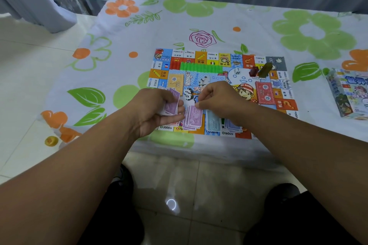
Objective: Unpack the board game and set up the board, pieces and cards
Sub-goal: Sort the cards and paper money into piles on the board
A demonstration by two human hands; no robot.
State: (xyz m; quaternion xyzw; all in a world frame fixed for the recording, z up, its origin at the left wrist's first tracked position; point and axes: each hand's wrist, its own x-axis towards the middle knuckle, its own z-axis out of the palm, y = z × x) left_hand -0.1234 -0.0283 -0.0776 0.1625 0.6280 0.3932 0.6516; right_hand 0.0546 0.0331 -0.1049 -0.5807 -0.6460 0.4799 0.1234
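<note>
The colourful game board [219, 59] lies flat on the flowered tablecloth. My left hand [157, 109] grips a stack of purple play notes [171, 105] over the board's near left part. My right hand [217, 97] pinches the top edge of a purple note on a purple note pile [192, 119] lying on the board. Next to that pile lie a light blue note pile [213, 122] and a blue-violet pile [232, 126], partly hidden by my right wrist. A row of green plastic pieces [201, 67] and red pieces [175, 64] sit near the board's far edge. Dark red and olive pieces [260, 70] stand at the far right.
The game box [348, 95] lies on the table at the right. A yellow card stack [176, 83] and a red card stack [264, 92] lie on the board. The table's near edge [199, 151] runs just below the board. A small yellow object [51, 141] lies on the floor at left.
</note>
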